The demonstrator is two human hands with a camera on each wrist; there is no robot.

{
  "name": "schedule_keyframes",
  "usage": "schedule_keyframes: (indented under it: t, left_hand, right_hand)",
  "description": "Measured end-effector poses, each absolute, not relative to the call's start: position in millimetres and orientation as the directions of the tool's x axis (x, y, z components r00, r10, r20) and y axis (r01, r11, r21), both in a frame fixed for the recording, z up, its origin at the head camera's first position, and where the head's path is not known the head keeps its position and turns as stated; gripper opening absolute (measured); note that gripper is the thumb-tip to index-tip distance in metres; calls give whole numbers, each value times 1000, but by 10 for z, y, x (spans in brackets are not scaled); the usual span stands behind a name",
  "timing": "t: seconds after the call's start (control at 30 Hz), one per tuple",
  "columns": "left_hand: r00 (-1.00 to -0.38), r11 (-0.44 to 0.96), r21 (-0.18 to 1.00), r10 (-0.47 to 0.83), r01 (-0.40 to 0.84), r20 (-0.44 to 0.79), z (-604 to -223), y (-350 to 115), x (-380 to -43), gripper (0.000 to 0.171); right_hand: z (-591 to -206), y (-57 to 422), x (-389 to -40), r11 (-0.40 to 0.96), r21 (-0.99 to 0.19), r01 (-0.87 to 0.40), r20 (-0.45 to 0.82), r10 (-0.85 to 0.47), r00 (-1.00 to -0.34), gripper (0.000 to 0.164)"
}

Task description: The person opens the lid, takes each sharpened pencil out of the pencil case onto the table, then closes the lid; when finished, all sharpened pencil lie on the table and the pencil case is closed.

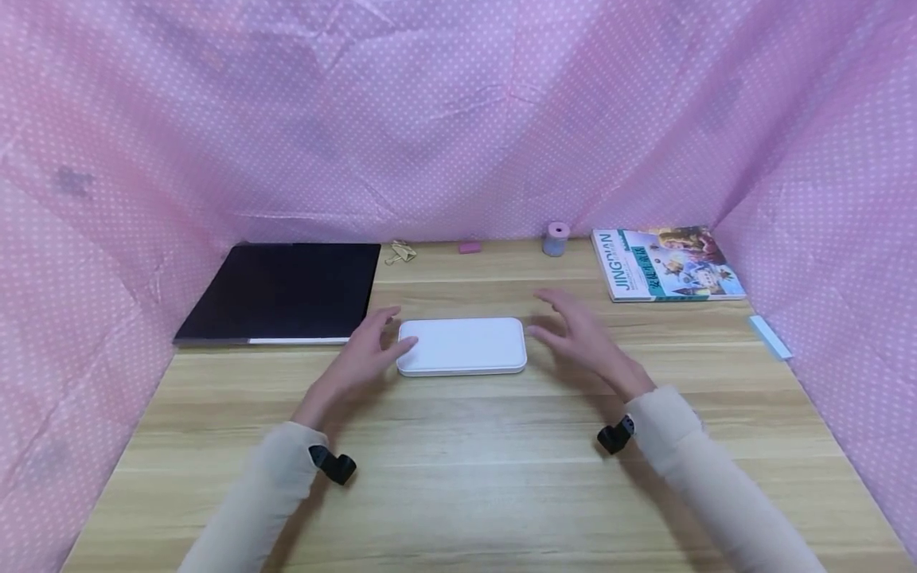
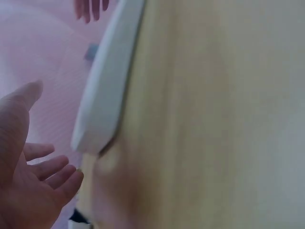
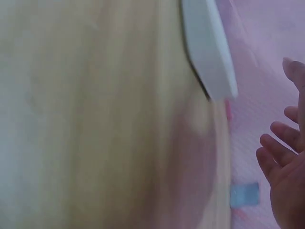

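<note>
A white flat rectangular box with rounded corners [image 1: 462, 346] lies on the wooden table [image 1: 458, 461], in front of the person. At its left end is the left hand [image 1: 368, 348], thumb apart from the relaxed fingers; the thumb tip overlaps the box's edge in the head view. The left wrist view has a gap between this hand [image 2: 35, 181] and the box [image 2: 102, 90]. Off the box's right end, the right hand [image 1: 580, 338] hovers with fingers spread and holds nothing. In the right wrist view, that hand [image 3: 290, 152] is clear of the box [image 3: 212, 52].
A black flat panel [image 1: 286, 290] lies at the back left. Along the back edge are gold binder clips [image 1: 401, 252], a pink eraser-like block [image 1: 470, 247] and a small cylinder [image 1: 556, 239]. Magazines [image 1: 669, 263] and a light-blue strip [image 1: 770, 337] lie right. Pink dotted cloth [image 1: 444, 119] surrounds the table.
</note>
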State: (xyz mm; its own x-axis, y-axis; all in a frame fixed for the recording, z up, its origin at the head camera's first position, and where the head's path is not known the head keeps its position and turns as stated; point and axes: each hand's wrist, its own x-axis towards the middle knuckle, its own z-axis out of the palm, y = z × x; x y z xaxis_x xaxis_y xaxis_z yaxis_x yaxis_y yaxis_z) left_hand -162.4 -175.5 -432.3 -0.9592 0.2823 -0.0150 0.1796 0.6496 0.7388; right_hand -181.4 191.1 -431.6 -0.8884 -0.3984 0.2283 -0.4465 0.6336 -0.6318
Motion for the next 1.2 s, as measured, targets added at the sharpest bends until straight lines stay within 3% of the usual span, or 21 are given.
schedule_keyframes:
  t: [0.37, 0.8, 1.2]
  left_hand:
    - [-962, 739, 631, 270, 237, 45, -4648, -1469, -1486, 120]
    - [-985, 762, 625, 157, 168, 73, -4722, -1335, -1467, 118]
    - [-985, 772, 612, 120, 170, 121, -4763, -1349, -1478, 114]
  right_hand:
    - [-4473, 1583, -1658, 635, -682, -363, -19, -512, -859, 88]
    - [-4519, 1502, -1659, 693, -627, -355, -65, -501, -863, 102]
    - [-4558, 1488, -1648, 692, -615, -377, -15, -488, -873, 99]
